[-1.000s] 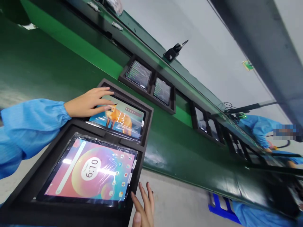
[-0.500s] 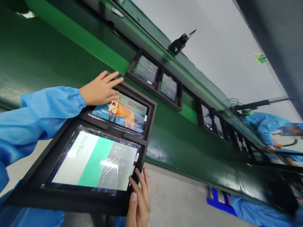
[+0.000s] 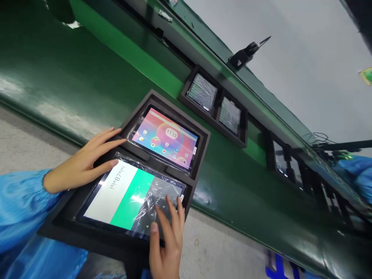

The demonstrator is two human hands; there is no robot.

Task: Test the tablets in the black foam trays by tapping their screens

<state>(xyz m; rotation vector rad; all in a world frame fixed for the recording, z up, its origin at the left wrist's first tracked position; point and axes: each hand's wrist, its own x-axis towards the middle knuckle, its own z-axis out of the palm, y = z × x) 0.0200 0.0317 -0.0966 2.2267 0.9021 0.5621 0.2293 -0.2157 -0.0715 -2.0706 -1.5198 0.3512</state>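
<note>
Left hand [image 3: 84, 164], open and flat, now resting across the near tablet's [image 3: 130, 197] upper-left corner, having left the far tablet [image 3: 167, 137]. Right hand [image 3: 165, 232], fingers spread, pressing the near screen's grey keypad. Far tablet beyond the fingertips now showing home icons instead of the fox; both sitting in the black foam tray [image 3: 200, 155].

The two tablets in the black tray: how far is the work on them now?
The far tablet already shows its home screen. The right hand fingers touch the near tablet, which shows a keypad; the left hand rests at its corner. More trays wait behind.
</note>
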